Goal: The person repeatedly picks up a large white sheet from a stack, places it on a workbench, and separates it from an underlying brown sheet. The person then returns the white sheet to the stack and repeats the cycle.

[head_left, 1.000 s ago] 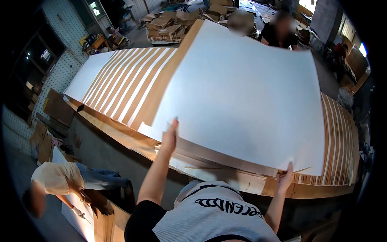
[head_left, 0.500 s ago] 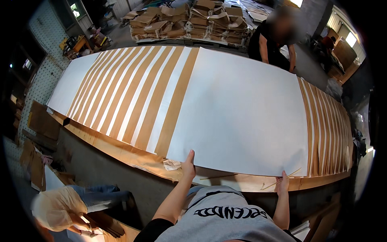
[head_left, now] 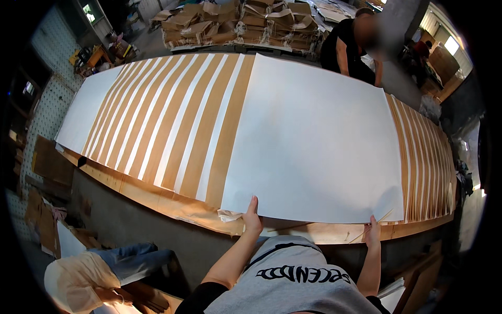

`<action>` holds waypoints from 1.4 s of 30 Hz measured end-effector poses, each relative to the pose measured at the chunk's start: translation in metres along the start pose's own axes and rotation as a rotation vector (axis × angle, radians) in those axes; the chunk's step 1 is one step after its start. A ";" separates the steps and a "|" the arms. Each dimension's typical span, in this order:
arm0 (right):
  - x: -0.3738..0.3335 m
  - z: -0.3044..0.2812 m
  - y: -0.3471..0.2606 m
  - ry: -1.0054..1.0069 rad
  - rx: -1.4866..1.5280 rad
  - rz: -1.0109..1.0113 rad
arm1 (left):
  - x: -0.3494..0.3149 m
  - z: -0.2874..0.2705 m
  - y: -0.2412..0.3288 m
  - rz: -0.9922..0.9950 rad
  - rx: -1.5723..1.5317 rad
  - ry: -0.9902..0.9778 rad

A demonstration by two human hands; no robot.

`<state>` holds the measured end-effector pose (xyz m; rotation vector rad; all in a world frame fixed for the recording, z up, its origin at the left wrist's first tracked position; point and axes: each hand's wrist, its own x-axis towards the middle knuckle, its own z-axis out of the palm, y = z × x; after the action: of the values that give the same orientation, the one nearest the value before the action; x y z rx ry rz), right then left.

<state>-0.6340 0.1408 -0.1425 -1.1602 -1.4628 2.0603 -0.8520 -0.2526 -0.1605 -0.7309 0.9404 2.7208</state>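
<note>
A large white sheet lies across the middle of a long table, its near edge towards me. My left hand is closed on that edge near the sheet's left corner, thumb on top and the other fingers hidden underneath. Further right, my right hand pinches the same edge close to its right corner. A thin tan stick crosses my right hand at a slant. Brown-and-white striped layers of overlapping sheets fan out left of the white sheet, and narrower striped layers lie to its right.
The table's wooden front edge runs below the sheets, with a crumpled white scrap beside my left hand. Across the table a person in black bends low. Another person works at lower left. Brown stacks stand behind.
Both hands have shifted slightly right with the sheet's near edge. My view has shifted a little. The person at lower left has moved their arm.
</note>
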 end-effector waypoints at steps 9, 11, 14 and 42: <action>0.010 -0.012 -0.007 0.003 -0.027 0.081 | -0.017 -0.021 0.067 0.061 0.419 0.065; 0.012 -0.013 -0.008 -0.079 0.017 0.086 | -0.017 -0.031 0.081 0.114 0.460 0.140; 0.013 -0.012 -0.010 -0.014 -0.048 0.117 | -0.012 -0.038 0.092 0.163 0.576 0.191; -0.001 0.008 -0.010 0.023 -0.160 0.076 | 0.041 -0.009 0.150 0.598 1.081 0.007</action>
<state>-0.6408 0.1394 -0.1317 -1.3145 -1.6207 2.0025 -0.9307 -0.3756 -0.1069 -0.2318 2.5824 1.9887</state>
